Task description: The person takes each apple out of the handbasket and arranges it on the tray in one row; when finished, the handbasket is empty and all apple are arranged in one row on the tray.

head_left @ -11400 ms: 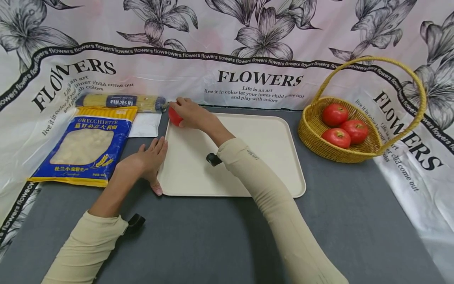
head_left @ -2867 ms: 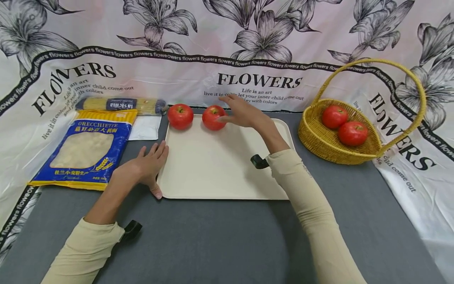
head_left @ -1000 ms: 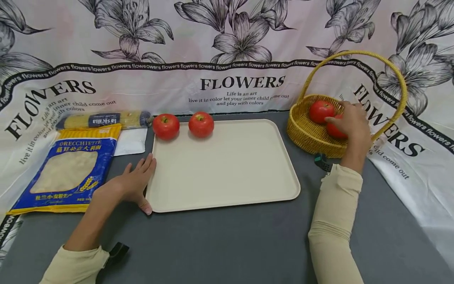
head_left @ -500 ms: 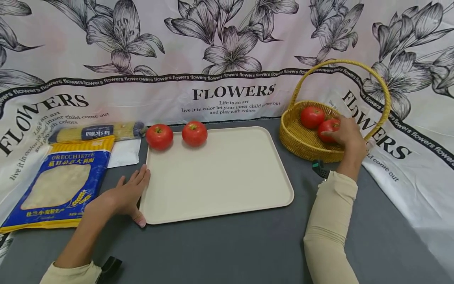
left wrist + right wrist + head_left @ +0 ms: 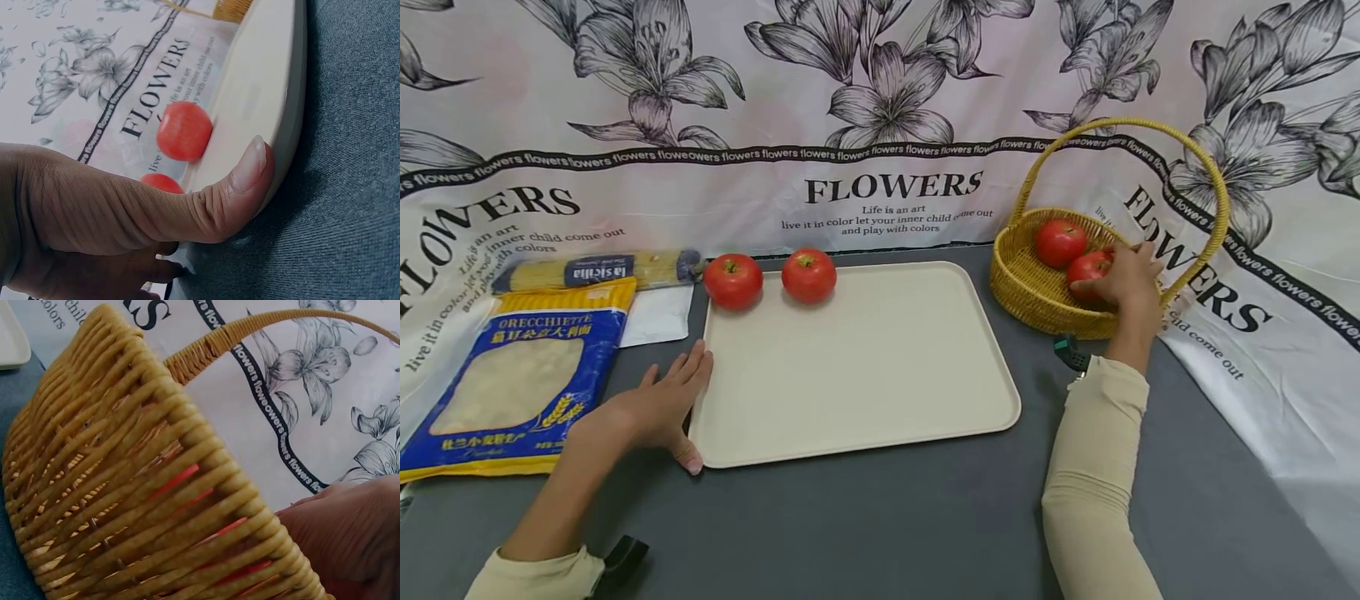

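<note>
My left hand [image 5: 643, 412] lies with fingers spread along the left edge of the cream tray [image 5: 865, 367]; in the left wrist view its thumb [image 5: 240, 181] presses the tray's rim. Inside the yellow wicker basket [image 5: 1037, 304], my right hand [image 5: 1127, 283] grips a red tomato [image 5: 1086, 271], thumb in front and fingers over its far side. Another tomato [image 5: 1060, 243] sits beside it in the basket. Two tomatoes, one at the tray's back left corner [image 5: 733, 282] and one right of it [image 5: 808, 276], stand apart. The basket wall [image 5: 144, 487] hides most of the right hand's grip in the right wrist view.
Left of the tray lie a blue and yellow bag of orecchiette [image 5: 520, 383], a pack of long pasta [image 5: 602, 269] and a white packet [image 5: 657, 317]. The basket's tall handle [image 5: 1213, 183] arches beside the right hand. A flower-printed sheet [image 5: 887, 200] rises behind the grey table.
Two tomatoes have come onto the tray from the basket. My right hand has moved from the tray to the basket and closed round a tomato. The left hand stays at the tray edge.
</note>
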The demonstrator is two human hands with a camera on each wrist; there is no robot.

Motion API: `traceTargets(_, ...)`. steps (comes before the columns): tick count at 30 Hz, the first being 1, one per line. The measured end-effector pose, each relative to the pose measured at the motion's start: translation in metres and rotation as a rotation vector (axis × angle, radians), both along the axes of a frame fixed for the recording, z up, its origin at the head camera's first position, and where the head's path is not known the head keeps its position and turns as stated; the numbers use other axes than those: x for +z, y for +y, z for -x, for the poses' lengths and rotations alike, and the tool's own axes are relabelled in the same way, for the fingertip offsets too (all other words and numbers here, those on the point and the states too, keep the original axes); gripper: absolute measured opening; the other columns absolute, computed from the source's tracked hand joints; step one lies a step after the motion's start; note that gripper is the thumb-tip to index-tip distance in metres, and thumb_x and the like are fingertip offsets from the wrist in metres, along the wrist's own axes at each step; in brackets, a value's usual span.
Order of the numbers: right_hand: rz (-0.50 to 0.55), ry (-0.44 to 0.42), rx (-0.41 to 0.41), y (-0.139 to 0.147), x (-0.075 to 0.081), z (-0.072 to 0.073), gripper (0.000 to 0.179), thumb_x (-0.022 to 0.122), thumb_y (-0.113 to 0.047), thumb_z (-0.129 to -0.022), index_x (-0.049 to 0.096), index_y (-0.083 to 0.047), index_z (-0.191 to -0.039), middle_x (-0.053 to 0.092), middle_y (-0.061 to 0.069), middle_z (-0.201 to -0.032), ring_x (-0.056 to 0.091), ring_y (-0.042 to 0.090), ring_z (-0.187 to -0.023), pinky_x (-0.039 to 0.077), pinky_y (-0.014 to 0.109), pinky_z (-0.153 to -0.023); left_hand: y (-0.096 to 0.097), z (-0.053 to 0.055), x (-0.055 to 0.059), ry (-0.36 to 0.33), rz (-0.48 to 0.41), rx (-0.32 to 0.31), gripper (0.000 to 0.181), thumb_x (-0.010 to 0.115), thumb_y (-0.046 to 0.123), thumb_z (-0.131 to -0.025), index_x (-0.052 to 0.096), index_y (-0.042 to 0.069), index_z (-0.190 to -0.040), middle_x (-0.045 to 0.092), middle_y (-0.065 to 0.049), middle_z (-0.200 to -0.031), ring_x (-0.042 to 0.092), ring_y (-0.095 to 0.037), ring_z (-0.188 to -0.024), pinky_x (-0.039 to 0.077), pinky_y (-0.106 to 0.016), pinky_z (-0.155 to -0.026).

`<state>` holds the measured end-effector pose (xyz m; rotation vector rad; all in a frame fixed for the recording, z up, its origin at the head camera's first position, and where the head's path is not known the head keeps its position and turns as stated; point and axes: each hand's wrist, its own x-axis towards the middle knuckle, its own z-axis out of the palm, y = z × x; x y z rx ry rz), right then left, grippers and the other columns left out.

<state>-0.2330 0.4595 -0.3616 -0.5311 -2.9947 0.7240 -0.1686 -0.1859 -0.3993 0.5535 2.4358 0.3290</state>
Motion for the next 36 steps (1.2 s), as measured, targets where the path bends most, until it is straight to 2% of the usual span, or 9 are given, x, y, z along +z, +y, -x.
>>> traceTargets(6, -0.001, 0.057, 0.016, 0.001, 0.004, 0.001, 0.086, 0.080, -0.025, -0.088, 0.039, 0.008, -0.155, 0.046, 0.040, -0.143, 0.046, 0.055, -0.125, 0.044, 0.072, -0.104, -0.004, 0.005, -0.016, -0.008, -0.011, 0.015, 0.165, 0.094, 0.063, -0.050, -0.002, -0.006, -0.164, -0.018, -0.031, -0.171, -0.006, -0.059, -0.157, -0.005, -0.080, -0.120)
traceTargets(10, -0.043, 0.111, -0.026, -0.004, 0.021, -0.003, 0.082, 0.079, -0.024, -0.087, 0.042, 0.008, -0.154, 0.048, 0.040, -0.140, 0.047, 0.054, -0.122, 0.044, 0.072, -0.103, -0.009, 0.013, -0.032, -0.005, -0.009, 0.011, 0.171, 0.090, 0.072, -0.044, -0.004, 0.000, -0.166, -0.020, -0.025, -0.173, -0.007, -0.055, -0.159, -0.005, -0.079, -0.121)
traceTargets(13, -0.064, 0.161, -0.056, -0.015, 0.037, -0.006, 0.082, 0.077, -0.029, -0.089, 0.042, 0.004, -0.156, 0.046, 0.040, -0.143, 0.044, 0.055, -0.125, 0.044, 0.073, -0.104, -0.011, 0.017, -0.035, -0.004, 0.015, 0.011, 0.174, 0.089, 0.076, -0.041, -0.005, 0.002, -0.167, -0.021, -0.022, -0.174, -0.007, -0.052, -0.161, -0.005, -0.078, -0.122)
traceTargets(16, -0.045, 0.210, -0.057, -0.028, 0.051, -0.007, 0.084, 0.075, -0.035, -0.091, 0.039, -0.001, -0.159, 0.042, 0.038, -0.151, 0.041, 0.054, -0.133, 0.042, 0.073, -0.109, -0.011, 0.018, -0.031, -0.005, 0.025, 0.008, 0.172, 0.089, 0.074, -0.043, -0.005, 0.002, -0.167, -0.021, -0.023, -0.174, -0.008, -0.052, -0.161, -0.005, -0.078, -0.122)
traceTargets(19, 0.020, 0.258, -0.018, -0.042, 0.060, -0.004, 0.084, 0.074, -0.038, -0.092, 0.039, -0.006, -0.161, 0.040, 0.033, -0.159, 0.039, 0.052, -0.140, 0.042, 0.072, -0.114, -0.008, 0.015, -0.021, -0.016, 0.040, 0.020, 0.168, 0.091, 0.070, -0.047, -0.005, 0.002, -0.167, -0.022, -0.022, -0.174, -0.009, -0.050, -0.162, -0.005, -0.076, -0.124)
traceTargets(24, 0.113, 0.310, 0.078, -0.068, 0.066, 0.004, 0.083, 0.078, -0.038, -0.091, 0.043, -0.010, -0.160, 0.041, 0.026, -0.164, 0.042, 0.048, -0.143, 0.044, 0.070, -0.114, 0.001, 0.006, 0.000, -0.027, 0.048, 0.032, 0.162, 0.096, 0.058, -0.052, -0.002, -0.005, -0.165, -0.018, -0.030, -0.172, -0.006, -0.056, -0.159, -0.004, -0.078, -0.123)
traceTargets(27, 0.127, 0.336, 0.126, -0.084, 0.068, 0.009, 0.082, 0.081, -0.035, -0.089, 0.045, -0.009, -0.158, 0.044, 0.026, -0.161, 0.044, 0.047, -0.142, 0.045, 0.069, -0.113, 0.004, 0.001, 0.007, -0.012, 0.046, 0.023, 0.159, 0.097, 0.052, -0.054, -0.001, -0.009, -0.163, -0.016, -0.033, -0.171, -0.005, -0.059, -0.157, -0.003, -0.079, -0.122)
traceTargets(31, 0.119, 0.366, 0.185, -0.108, 0.070, 0.013, 0.082, 0.083, -0.033, -0.088, 0.047, -0.006, -0.157, 0.046, 0.025, -0.160, 0.047, 0.048, -0.140, 0.047, 0.070, -0.111, 0.003, 0.001, 0.006, 0.022, 0.037, 0.008, 0.159, 0.098, 0.051, -0.054, 0.000, -0.009, -0.164, -0.016, -0.033, -0.171, -0.004, -0.058, -0.158, -0.003, -0.079, -0.122)
traceTargets(36, 0.127, 0.412, 0.290, -0.143, 0.070, 0.018, 0.081, 0.086, -0.029, -0.086, 0.050, -0.006, -0.155, 0.049, 0.025, -0.158, 0.052, 0.049, -0.137, 0.049, 0.068, -0.110, -0.003, 0.009, -0.009, 0.010, 0.005, 0.015, 0.163, 0.095, 0.058, -0.050, -0.001, -0.007, -0.164, -0.018, -0.029, -0.172, -0.006, -0.055, -0.159, -0.004, -0.078, -0.123)
